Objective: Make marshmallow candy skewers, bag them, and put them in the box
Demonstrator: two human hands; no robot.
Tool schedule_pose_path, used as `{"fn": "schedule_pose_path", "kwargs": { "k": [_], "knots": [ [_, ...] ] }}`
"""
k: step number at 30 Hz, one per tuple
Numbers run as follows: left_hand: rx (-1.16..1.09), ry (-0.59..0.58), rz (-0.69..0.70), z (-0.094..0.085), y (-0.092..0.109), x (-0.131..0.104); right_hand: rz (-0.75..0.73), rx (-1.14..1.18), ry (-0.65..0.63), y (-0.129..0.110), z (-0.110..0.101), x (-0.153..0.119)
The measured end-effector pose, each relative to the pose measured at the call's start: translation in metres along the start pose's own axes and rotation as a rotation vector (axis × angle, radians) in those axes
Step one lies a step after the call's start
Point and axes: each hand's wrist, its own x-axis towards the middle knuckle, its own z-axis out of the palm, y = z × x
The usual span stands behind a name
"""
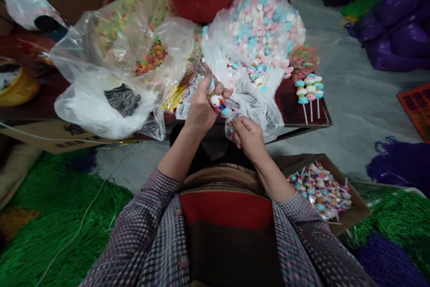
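My left hand (202,107) is wrapped round a candy skewer (219,102) in a clear printed wrapper, tilted in front of me over the table's front edge. Pink, white and blue pieces show between the fingers. My right hand (247,134) is closed on the gathered lower end of the wrapper (230,126), just below and right of the left hand. Its fingertips press together there. Behind the hands lies an open plastic bag of pastel marshmallows (265,27). Several unwrapped skewers (309,90) lie at the table's right end. Yellow twist ties (174,100) are left of my left hand.
A bag of coloured gummies (151,56) and a red basin (200,0) stand at the back. A white bag (101,114) is at the front left. Below right, a cardboard box (358,208) holds wrapped skewers.
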Motion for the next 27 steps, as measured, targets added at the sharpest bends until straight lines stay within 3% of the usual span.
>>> {"fn": "schedule_pose_path", "kwargs": {
  "k": [3,6,10,15,17,19,23,25,27],
  "knots": [
    [0.021,0.001,-0.018,0.000,-0.003,-0.001,0.180,0.223,-0.119,-0.004,0.003,0.002],
    [0.081,-0.017,-0.018,0.000,-0.011,-0.002,0.178,0.262,-0.127,-0.003,0.005,0.005],
    [0.167,-0.030,-0.032,0.000,-0.022,-0.004,-0.024,0.005,-0.050,0.004,0.008,0.009],
    [0.090,0.015,-0.084,-0.004,-0.025,-0.001,-0.369,-0.481,0.172,0.007,0.004,0.013],
    [0.078,0.001,-0.109,-0.007,-0.025,0.000,-0.407,-0.531,0.218,0.005,0.001,0.013],
    [0.098,-0.041,-0.122,-0.010,-0.025,0.000,-0.304,-0.392,0.193,0.003,-0.001,0.013],
    [0.145,-0.107,-0.140,-0.015,-0.026,0.002,0.025,0.080,-0.032,0.000,-0.002,0.015],
    [0.124,-0.102,-0.164,-0.015,-0.027,0.002,0.077,0.165,-0.079,0.002,-0.002,0.016],
    [0.080,-0.072,-0.176,-0.012,-0.028,0.003,0.011,0.089,-0.019,0.004,-0.002,0.015]
  ]
}}
